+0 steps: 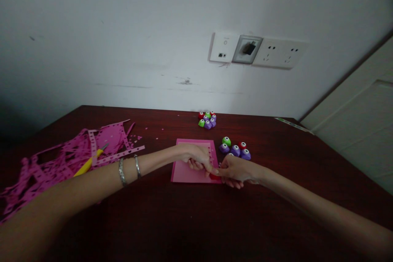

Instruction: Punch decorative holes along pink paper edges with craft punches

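Note:
Pink paper sheets [187, 172] lie stacked on the dark table, with a row of small punched marks along the right side. At their lower right corner is a small red craft punch [215, 177], mostly covered by my fingers. My left hand [196, 156] reaches across the paper, fingers curled, its thumb and fingertips closed at the punch. From the right, my right hand [236, 168] grips the same punch, its thumb meeting the left hand. Just beyond my right hand stand several more craft punches [235, 150] in purple, green and red with white buttons.
A second cluster of punches [207, 124] sits near the wall. At the left, a heap of pink punched paper strips [70, 151] holds a yellow-handled cutting tool [89, 163]. A thin strip [293, 124] lies at the back right edge. Sockets [279, 54] are on the wall.

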Motion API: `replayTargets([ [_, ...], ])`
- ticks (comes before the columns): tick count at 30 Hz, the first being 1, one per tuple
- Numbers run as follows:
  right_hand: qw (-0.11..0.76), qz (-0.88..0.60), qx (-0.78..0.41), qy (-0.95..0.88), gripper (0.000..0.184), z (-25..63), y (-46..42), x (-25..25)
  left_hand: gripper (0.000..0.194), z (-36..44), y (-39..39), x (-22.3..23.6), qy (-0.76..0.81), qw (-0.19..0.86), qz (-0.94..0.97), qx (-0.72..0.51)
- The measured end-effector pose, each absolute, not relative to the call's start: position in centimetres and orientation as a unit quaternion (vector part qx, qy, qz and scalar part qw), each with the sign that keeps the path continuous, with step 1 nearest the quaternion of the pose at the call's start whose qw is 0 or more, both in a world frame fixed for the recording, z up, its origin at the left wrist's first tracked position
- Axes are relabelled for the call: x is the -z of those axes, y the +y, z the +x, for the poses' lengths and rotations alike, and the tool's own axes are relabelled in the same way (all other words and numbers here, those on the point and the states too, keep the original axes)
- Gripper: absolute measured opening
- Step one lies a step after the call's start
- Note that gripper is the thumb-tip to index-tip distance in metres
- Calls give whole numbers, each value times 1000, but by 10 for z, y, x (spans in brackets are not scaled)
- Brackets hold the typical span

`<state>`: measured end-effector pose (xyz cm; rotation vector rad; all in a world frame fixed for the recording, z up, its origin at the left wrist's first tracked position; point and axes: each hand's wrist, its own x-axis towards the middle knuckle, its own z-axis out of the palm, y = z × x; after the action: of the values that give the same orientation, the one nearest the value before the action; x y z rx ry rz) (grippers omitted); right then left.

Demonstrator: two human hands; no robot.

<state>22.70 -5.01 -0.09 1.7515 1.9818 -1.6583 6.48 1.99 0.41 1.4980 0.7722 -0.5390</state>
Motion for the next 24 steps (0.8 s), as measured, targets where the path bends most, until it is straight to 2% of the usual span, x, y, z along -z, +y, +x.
replayTargets([
  [17, 3, 574, 523, 630, 60, 226, -52, 2, 38, 55, 13, 5, 305, 656, 670, 165],
  [24, 24, 592, 519, 616, 59, 224, -52, -2, 40, 54, -2, -7, 346, 536, 762, 111],
])
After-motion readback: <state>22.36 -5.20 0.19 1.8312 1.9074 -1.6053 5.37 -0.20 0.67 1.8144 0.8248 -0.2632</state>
